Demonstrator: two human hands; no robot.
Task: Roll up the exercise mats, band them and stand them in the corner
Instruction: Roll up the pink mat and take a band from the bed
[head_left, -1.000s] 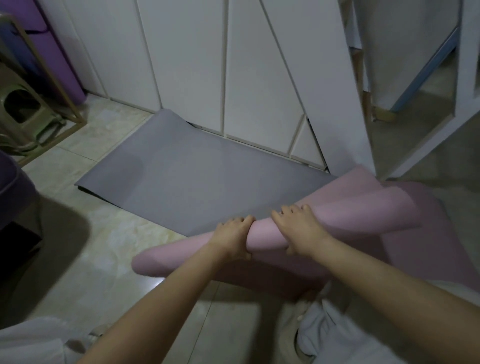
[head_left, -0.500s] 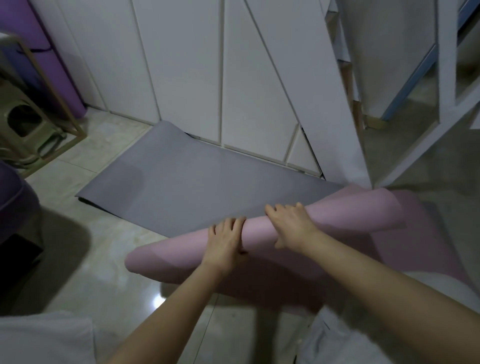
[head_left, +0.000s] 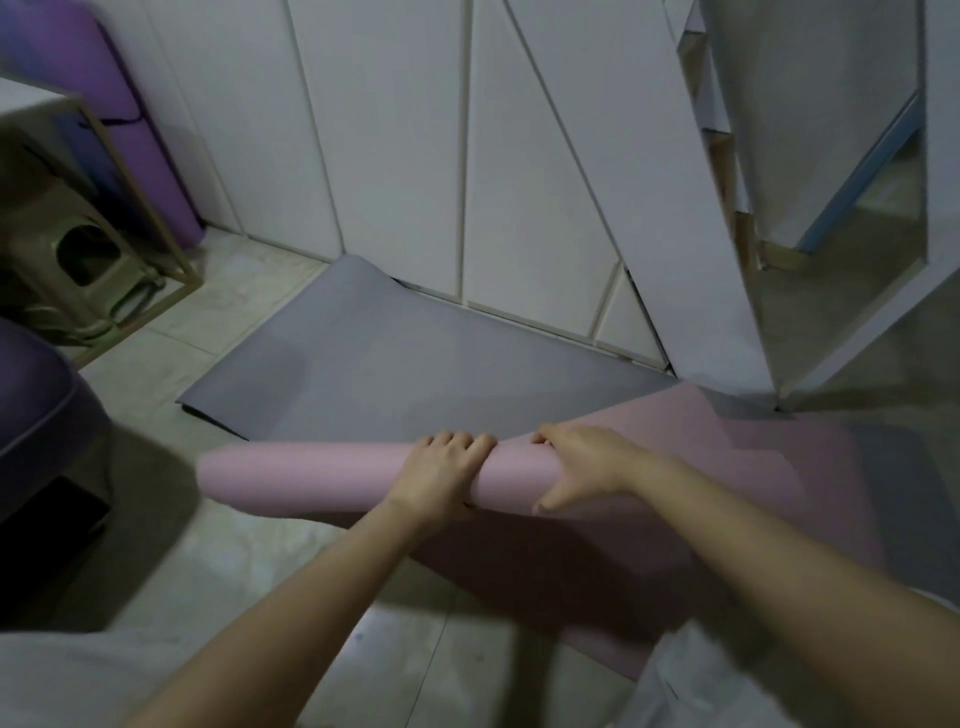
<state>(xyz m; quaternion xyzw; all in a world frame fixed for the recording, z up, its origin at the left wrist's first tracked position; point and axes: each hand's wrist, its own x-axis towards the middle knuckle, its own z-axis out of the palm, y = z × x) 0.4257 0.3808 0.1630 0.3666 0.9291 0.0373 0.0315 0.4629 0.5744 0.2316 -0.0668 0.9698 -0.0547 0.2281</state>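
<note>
**Both hands on the pink roll**

Both arms reach forward, wrists close together. The left hand (head_left: 441, 475) lies over the top of the pink mat (head_left: 311, 480), fingers curled across the far side, its grip wrapped on the roll. The right hand (head_left: 582, 465) clamps the same roll just beside it, thumb hooked under the near edge. The roll runs left to right over the tiled floor (head_left: 249, 312), its unrolled tail spreading to the near right. Beyond it the grey mat (head_left: 415, 374) lies flat, its far corner curling against the white cabinet doors (head_left: 395, 156). Far left, a purple mat (head_left: 145, 156) stands upright, probably already banded. A green stool (head_left: 88, 265) sits near it.
</note>
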